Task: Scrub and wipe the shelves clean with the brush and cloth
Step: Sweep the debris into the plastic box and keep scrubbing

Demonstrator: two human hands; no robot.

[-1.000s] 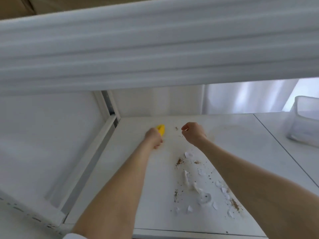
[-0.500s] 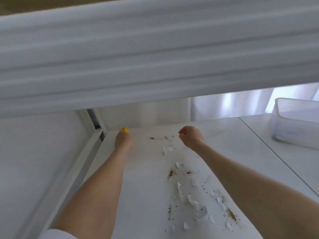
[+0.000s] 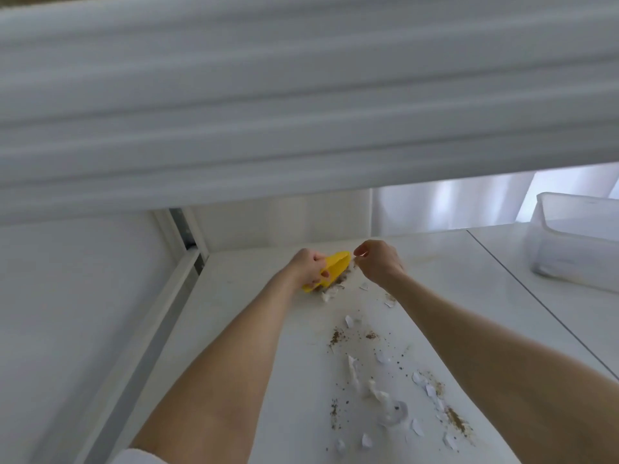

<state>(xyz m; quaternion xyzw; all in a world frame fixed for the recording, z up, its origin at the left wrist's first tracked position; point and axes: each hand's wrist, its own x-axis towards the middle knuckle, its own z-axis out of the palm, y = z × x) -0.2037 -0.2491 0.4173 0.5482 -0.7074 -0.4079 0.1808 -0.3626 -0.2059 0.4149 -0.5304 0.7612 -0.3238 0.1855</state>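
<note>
The left hand [image 3: 306, 266], gripping the yellow brush [image 3: 336, 267], has swept from the rear corner to mid-shelf [image 3: 268, 346], gathering debris [image 3: 330, 291] beside the clenched, apparently empty right hand [image 3: 378, 262]; scrubbing is under way.

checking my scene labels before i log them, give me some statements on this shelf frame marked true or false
1. The left hand grips a yellow brush. True.
2. The clear container stands at the left end of the shelf. False: it stands at the right.
3. Paper scraps and brown crumbs lie on the shelf between the forearms. True.
4. The right hand holds a cloth. False: no cloth shows; its fingers are curled with nothing visible in them.
</note>
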